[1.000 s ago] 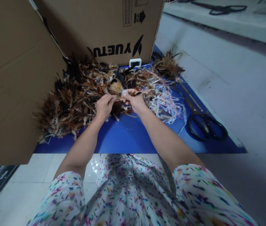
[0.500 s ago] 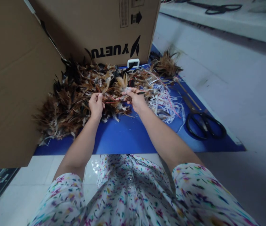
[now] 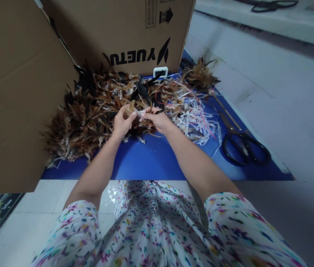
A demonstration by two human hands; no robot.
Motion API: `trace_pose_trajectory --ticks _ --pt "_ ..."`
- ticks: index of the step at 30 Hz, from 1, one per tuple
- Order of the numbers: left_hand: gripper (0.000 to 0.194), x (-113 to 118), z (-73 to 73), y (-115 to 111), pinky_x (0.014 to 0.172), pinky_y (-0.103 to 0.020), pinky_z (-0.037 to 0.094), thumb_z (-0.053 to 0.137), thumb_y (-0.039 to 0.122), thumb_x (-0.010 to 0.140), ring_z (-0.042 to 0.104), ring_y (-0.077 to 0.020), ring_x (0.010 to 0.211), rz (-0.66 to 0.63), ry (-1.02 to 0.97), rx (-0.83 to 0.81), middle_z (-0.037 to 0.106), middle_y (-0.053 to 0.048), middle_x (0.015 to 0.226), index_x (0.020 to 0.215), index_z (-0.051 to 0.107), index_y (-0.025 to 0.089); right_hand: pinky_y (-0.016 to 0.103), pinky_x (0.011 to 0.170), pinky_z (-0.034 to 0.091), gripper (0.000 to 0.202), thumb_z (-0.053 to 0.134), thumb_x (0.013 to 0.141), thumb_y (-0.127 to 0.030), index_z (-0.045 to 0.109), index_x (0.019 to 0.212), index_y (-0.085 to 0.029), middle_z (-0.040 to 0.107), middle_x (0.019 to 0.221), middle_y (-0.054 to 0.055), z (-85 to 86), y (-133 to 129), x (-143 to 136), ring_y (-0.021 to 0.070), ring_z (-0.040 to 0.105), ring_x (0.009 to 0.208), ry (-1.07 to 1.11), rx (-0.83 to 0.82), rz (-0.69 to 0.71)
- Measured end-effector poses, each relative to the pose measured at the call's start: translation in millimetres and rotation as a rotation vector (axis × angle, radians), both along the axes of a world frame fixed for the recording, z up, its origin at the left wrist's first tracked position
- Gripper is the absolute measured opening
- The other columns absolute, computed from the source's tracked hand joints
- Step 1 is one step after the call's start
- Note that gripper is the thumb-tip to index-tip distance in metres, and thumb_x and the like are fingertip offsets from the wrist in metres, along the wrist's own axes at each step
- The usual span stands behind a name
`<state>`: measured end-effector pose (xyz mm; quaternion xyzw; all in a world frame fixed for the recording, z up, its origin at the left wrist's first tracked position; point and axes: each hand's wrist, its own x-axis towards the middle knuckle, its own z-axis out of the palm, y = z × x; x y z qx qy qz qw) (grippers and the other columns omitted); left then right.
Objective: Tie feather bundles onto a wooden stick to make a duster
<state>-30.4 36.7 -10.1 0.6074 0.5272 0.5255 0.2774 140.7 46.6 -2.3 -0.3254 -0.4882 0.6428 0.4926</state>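
Note:
A small bunch of tan feathers (image 3: 130, 108) with a pale, fluffy base is held between my hands. My left hand (image 3: 122, 123) pinches it from the left, thumb and fingers closed on the feathers. From the right, my right hand (image 3: 159, 119) grips the whitish base, and a dark feather sticks out near its fingers. Both hands are close together over the front of a pile of brown and black feathers (image 3: 76, 122), which hides part of what lies behind them. Right of my right hand lies a tangle of white plastic strips (image 3: 192, 120) with some red strands.
Large black-handled scissors (image 3: 244, 148) lie on the right of the blue tabletop (image 3: 148, 163), beside a thin stick (image 3: 226, 111). Another feather bunch (image 3: 200, 76) sits at the back right. Cardboard boxes (image 3: 9, 96) stand left and behind, with a small white device (image 3: 160, 71) at the back.
My left hand has moved right and up to meet my right hand. The tan feathers, which pointed up from my right hand, now lean left into my left fingers.

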Motion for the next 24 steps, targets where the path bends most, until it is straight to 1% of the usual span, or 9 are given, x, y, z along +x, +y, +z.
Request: trace_pose_trajectory --ticks 3,8,11,13,16,18,19,21,24 --pt "0.04 0.5 1.1 0.2 0.04 -0.022 0.035 0.073 0.058 0.08 0.043 -0.0061 0.04 -0.021 -0.064 -0.018 0.062 0.001 0.065 0.09 0.066 0.02 0.024 0.058 0.052 0.024 0.084 0.07 -0.027 0.063 0.071 -0.018 0.068 0.06 -0.001 -1.8 0.6 -2.2 0.0109 0.062 0.057 -0.002 0.031 -0.001" --pt "0.04 -3.7 0.5 5.6 0.036 -0.02 0.03 0.08 0.054 0.073 0.038 -0.0035 0.036 0.01 -0.235 0.057 0.059 0.004 0.059 0.081 0.063 0.018 0.02 0.039 0.032 0.019 0.077 0.073 -0.027 0.06 0.073 -0.02 0.064 0.058 -0.003 1.7 1.4 -0.5 0.0088 0.05 0.045 -0.035 -0.023 -0.125" --pt "0.042 -8.1 -1.7 10.6 0.034 -0.019 0.028 0.083 0.053 0.07 0.037 -0.003 0.035 0.049 -0.314 0.087 0.057 0.005 0.057 0.078 0.059 0.018 0.021 0.04 0.03 0.013 0.071 0.072 -0.025 0.059 0.07 -0.021 0.062 0.058 -0.004 3.8 3.4 3.3 0.0096 0.049 0.046 -0.027 -0.007 -0.182" --pt "0.041 -10.6 -2.9 13.2 0.034 -0.019 0.027 0.083 0.051 0.071 0.037 -0.0029 0.035 0.066 -0.351 0.113 0.057 0.005 0.058 0.078 0.058 0.019 0.023 0.044 0.034 0.009 0.066 0.07 -0.023 0.058 0.067 -0.021 0.06 0.056 -0.004 4.7 5.6 6.7 0.01 0.049 0.048 -0.039 0.006 -0.198" --pt "0.04 -12.3 -3.0 14.8 0.033 -0.019 0.027 0.082 0.05 0.072 0.036 -0.0027 0.034 0.08 -0.383 0.151 0.056 0.006 0.058 0.078 0.058 0.019 0.025 0.06 0.044 0.008 0.062 0.064 -0.017 0.056 0.06 -0.02 0.06 0.059 -0.003 5.2 9.1 12.6 0.0109 0.053 0.06 -0.09 0.08 -0.246" --pt "0.039 -12.6 -2.0 14.8 0.033 -0.019 0.028 0.083 0.049 0.071 0.036 -0.0026 0.034 0.086 -0.385 0.178 0.054 0.007 0.057 0.078 0.058 0.02 0.027 0.069 0.046 0.006 0.061 0.063 -0.015 0.057 0.059 -0.02 0.06 0.062 -0.003 5.3 11.9 16.5 0.0113 0.053 0.065 -0.159 0.144 -0.286" --pt "0.038 -12.8 -1.3 14.7 0.034 -0.019 0.028 0.082 0.049 0.071 0.037 -0.0025 0.034 0.089 -0.381 0.192 0.054 0.007 0.057 0.078 0.058 0.02 0.028 0.071 0.046 0.004 0.061 0.063 -0.016 0.06 0.062 -0.02 0.06 0.064 -0.004 5.3 13.5 18.2 0.0115 0.052 0.066 -0.195 0.168 -0.304" --pt "0.036 -13.5 0.1 14.6 0.034 -0.018 0.029 0.082 0.047 0.072 0.038 -0.0022 0.035 0.097 -0.367 0.218 0.057 0.007 0.06 0.079 0.059 0.02 0.03 0.073 0.046 0.009 0.061 0.063 -0.017 0.063 0.072 -0.019 0.061 0.069 -0.004 5.4 17.2 20.9 0.012 0.051 0.067 -0.249 0.215 -0.349" --pt "0.032 -15.8 1.8 15.8 0.035 -0.018 0.031 0.081 0.044 0.073 0.04 -0.002 0.036 0.125 -0.347 0.265 0.061 0.006 0.066 0.08 0.06 0.02 0.033 0.08 0.048 0.017 0.063 0.068 -0.019 0.063 0.084 -0.02 0.064 0.078 -0.002 6.8 21.0 22.6 0.014 0.056 0.074 -0.297 0.34 -0.472"
